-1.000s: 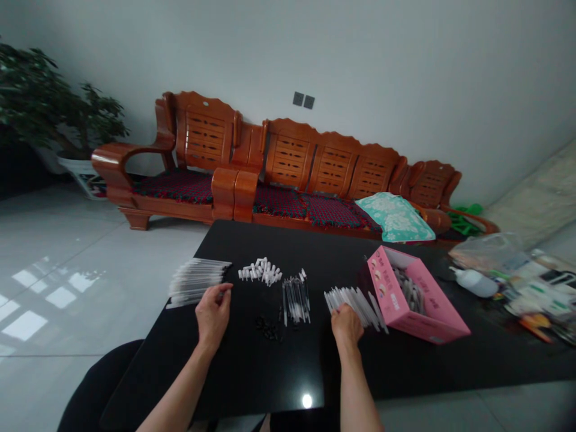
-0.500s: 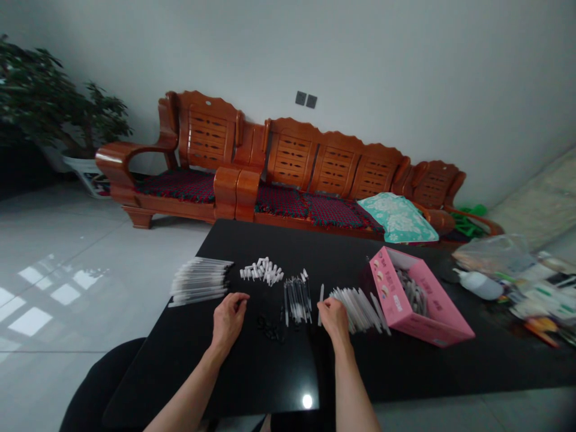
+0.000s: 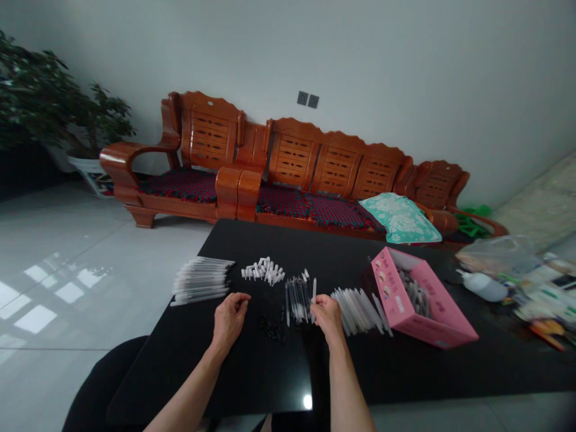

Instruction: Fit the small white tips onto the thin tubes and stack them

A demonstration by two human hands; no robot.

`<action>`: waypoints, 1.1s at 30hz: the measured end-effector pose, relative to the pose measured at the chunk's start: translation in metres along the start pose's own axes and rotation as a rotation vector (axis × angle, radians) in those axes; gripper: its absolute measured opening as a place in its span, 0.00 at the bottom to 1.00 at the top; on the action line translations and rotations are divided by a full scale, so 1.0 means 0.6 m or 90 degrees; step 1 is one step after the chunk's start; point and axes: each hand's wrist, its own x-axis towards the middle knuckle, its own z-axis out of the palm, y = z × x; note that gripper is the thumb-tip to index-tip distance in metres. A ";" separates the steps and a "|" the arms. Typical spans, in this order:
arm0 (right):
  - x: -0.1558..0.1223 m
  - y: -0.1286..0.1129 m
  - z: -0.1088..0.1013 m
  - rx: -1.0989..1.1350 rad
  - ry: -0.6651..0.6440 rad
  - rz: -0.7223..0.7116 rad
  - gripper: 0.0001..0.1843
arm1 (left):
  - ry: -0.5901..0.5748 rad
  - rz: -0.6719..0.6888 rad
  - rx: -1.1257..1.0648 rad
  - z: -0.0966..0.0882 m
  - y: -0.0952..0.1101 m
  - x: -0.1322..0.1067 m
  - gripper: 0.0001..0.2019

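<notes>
My right hand [image 3: 326,313] pinches a slim white pen barrel [image 3: 314,289], which points up and away from me at the right side of a row of dark pen refills [image 3: 297,300]. My left hand [image 3: 230,318] rests on the table with its fingers curled together; whether anything is in them cannot be made out. Several small black pieces [image 3: 270,329] lie between my hands. Beyond them is a cluster of white pen caps [image 3: 265,270]. Pale pens with dark tips [image 3: 202,279] lie in a row left of my left hand. More white barrels [image 3: 357,309] lie right of my right hand.
A pink box [image 3: 423,300] holding greyish pieces stands on the black table [image 3: 252,378]. Farther right are a white bottle [image 3: 483,286], a clear plastic bag [image 3: 499,255] and clutter. A wooden sofa [image 3: 292,153] with a turquoise cushion [image 3: 400,217] stands behind the table.
My right hand has moved left with the white pen barrel, from beside the loose barrels to the refill row. My left hand has stayed in place.
</notes>
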 end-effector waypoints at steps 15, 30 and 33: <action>-0.007 -0.055 0.020 -0.326 -0.025 -0.070 0.08 | -0.014 0.002 -0.010 -0.001 -0.002 0.000 0.10; -0.010 -0.077 0.065 -0.433 -0.045 -0.061 0.11 | -0.011 0.003 -0.027 0.000 -0.001 0.000 0.10; -0.011 -0.079 0.064 -0.427 -0.041 -0.053 0.11 | -0.010 0.002 -0.023 0.001 -0.002 0.001 0.10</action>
